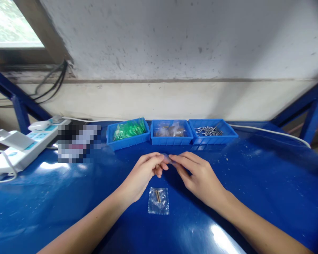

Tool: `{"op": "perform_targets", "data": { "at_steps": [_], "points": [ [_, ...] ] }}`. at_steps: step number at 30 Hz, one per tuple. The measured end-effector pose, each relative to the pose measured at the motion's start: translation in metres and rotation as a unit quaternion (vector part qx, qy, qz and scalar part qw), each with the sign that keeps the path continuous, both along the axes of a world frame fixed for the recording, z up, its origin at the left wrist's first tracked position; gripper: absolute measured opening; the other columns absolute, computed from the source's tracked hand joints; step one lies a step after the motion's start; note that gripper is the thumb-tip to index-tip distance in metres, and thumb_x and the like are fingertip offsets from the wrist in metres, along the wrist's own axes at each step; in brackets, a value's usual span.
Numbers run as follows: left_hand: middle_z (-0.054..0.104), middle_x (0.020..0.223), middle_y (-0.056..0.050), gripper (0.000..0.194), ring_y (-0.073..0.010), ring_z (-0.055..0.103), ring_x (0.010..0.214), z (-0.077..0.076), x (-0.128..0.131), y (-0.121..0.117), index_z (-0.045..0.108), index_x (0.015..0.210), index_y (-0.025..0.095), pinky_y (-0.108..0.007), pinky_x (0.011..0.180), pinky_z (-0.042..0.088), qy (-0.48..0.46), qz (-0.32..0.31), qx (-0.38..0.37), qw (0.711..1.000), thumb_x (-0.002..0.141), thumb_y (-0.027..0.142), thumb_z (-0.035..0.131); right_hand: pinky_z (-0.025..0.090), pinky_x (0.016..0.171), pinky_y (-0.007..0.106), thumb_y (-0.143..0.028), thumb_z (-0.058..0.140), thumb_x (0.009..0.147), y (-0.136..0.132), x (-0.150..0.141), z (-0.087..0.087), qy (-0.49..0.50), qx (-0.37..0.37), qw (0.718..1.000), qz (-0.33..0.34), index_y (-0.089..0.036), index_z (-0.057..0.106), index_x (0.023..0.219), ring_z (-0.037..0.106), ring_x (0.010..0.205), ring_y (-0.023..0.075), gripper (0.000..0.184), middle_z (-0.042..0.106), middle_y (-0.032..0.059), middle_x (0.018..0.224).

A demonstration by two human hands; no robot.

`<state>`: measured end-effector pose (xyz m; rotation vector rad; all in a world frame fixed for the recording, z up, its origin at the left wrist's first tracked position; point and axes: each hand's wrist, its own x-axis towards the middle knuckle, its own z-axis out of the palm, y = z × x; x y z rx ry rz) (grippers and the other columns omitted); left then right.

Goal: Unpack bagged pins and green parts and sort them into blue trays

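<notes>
My left hand (pixel 144 173) and my right hand (pixel 194 174) meet over the middle of the blue table, fingertips pinched together on a small clear plastic bag (pixel 167 158) held between them. Both hands are closed on it. On the table just below my hands lies another small clear bag (pixel 159 201) with a couple of brown screws inside.
Three blue bins stand in a row at the back: one with green pieces (pixel 128 132), one with clear bags (pixel 171 131), one with metal nails (pixel 212 131). A white power strip (pixel 23 144) with cables lies at the left. A white cable (pixel 270 131) runs along the right rear.
</notes>
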<state>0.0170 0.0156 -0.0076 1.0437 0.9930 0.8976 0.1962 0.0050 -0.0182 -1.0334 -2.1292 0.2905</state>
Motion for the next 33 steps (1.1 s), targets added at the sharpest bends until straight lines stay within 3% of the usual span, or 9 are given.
{"op": "perform_targets", "data": {
  "at_steps": [3, 6, 9, 12, 16, 19, 26, 30, 33],
  "points": [
    [0.058, 0.074, -0.002, 0.013, -0.0098, 0.049, 0.063, -0.001, 0.000, 0.002, 0.058, 0.074, 0.014, -0.024, 0.061, 0.038, 0.023, 0.002, 0.015, 1.000, 0.082, 0.022, 0.053, 0.049, 0.078, 0.030, -0.008, 0.045, 0.087, 0.001, -0.001, -0.001, 0.035, -0.024, 0.999, -0.007, -0.012, 0.062, 0.111, 0.059, 0.088, 0.0164, 0.030, 0.062, 0.0098, 0.099],
    [0.058, 0.075, -0.001, 0.012, -0.0111, 0.051, 0.066, -0.003, 0.000, 0.000, 0.057, 0.080, 0.016, -0.024, 0.064, 0.040, 0.121, 0.031, 0.121, 0.985, 0.085, 0.024, 0.050, 0.048, 0.082, 0.029, -0.008, 0.048, 0.083, 0.002, -0.002, 0.003, 0.078, -0.082, 0.993, -0.020, -0.015, 0.064, 0.106, 0.058, 0.094, 0.0158, 0.028, 0.059, 0.0084, 0.103],
    [0.058, 0.075, 0.001, 0.008, -0.0110, 0.052, 0.067, -0.004, 0.000, -0.004, 0.055, 0.088, 0.018, -0.024, 0.064, 0.041, 0.239, 0.027, 0.282, 0.929, 0.087, 0.019, 0.047, 0.046, 0.085, 0.033, -0.022, 0.055, 0.083, 0.000, -0.004, 0.012, 0.122, -0.176, 0.977, -0.024, -0.018, 0.066, 0.097, 0.058, 0.095, 0.0177, 0.018, 0.058, 0.0071, 0.101],
    [0.058, 0.078, 0.000, 0.013, -0.0109, 0.053, 0.068, -0.005, 0.000, -0.009, 0.055, 0.089, 0.018, -0.024, 0.065, 0.042, 0.308, -0.022, 0.389, 0.868, 0.088, 0.013, 0.043, 0.046, 0.080, 0.034, -0.038, 0.052, 0.086, -0.001, -0.005, 0.019, 0.170, -0.267, 0.948, -0.009, -0.019, 0.067, 0.090, 0.059, 0.088, 0.0182, 0.024, 0.060, 0.0055, 0.094],
    [0.054, 0.074, -0.001, 0.015, -0.0132, 0.051, 0.069, -0.008, -0.001, -0.010, 0.053, 0.083, 0.017, -0.027, 0.066, 0.042, 0.371, -0.060, 0.455, 0.807, 0.090, 0.012, 0.041, 0.045, 0.075, 0.033, -0.043, 0.049, 0.087, -0.001, -0.005, 0.021, 0.175, -0.338, 0.925, -0.022, -0.019, 0.068, 0.087, 0.059, 0.078, 0.0172, 0.031, 0.065, 0.0036, 0.083],
    [0.056, 0.079, -0.002, 0.011, -0.0161, 0.052, 0.076, -0.008, -0.001, -0.010, 0.054, 0.084, 0.018, -0.030, 0.072, 0.044, 0.387, -0.076, 0.467, 0.791, 0.088, 0.014, 0.044, 0.046, 0.072, 0.032, -0.043, 0.048, 0.088, -0.002, -0.007, 0.018, 0.183, -0.346, 0.920, -0.024, -0.018, 0.069, 0.089, 0.059, 0.074, 0.0163, 0.032, 0.067, 0.0037, 0.084],
    [0.058, 0.097, -0.006, 0.015, -0.0193, 0.053, 0.091, 0.002, 0.003, -0.014, 0.057, 0.098, 0.019, -0.033, 0.083, 0.043, 0.298, -0.082, 0.387, 0.869, 0.085, 0.024, 0.054, 0.047, 0.064, 0.029, -0.029, 0.053, 0.087, -0.002, -0.005, 0.011, 0.143, -0.177, 0.973, -0.038, -0.020, 0.071, 0.088, 0.058, 0.068, 0.0150, 0.020, 0.064, 0.0029, 0.074],
    [0.059, 0.084, -0.005, 0.032, -0.0165, 0.054, 0.078, 0.000, 0.003, -0.010, 0.060, 0.087, 0.017, -0.029, 0.072, 0.043, 0.165, -0.054, 0.228, 0.958, 0.092, 0.041, 0.040, 0.049, 0.067, 0.030, -0.021, 0.052, 0.088, 0.000, -0.001, 0.005, 0.102, -0.039, 0.994, -0.028, -0.019, 0.069, 0.098, 0.058, 0.073, 0.0153, 0.020, 0.063, 0.0059, 0.081],
    [0.058, 0.075, -0.004, 0.042, -0.0145, 0.052, 0.071, -0.002, 0.003, -0.006, 0.060, 0.078, 0.015, -0.028, 0.067, 0.042, 0.070, -0.028, 0.107, 0.991, 0.093, 0.046, 0.035, 0.050, 0.068, 0.032, -0.016, 0.050, 0.088, -0.001, 0.000, 0.003, 0.027, 0.032, 0.999, -0.009, -0.019, 0.066, 0.108, 0.056, 0.078, 0.0166, 0.025, 0.059, 0.0083, 0.088]
  ]
}}
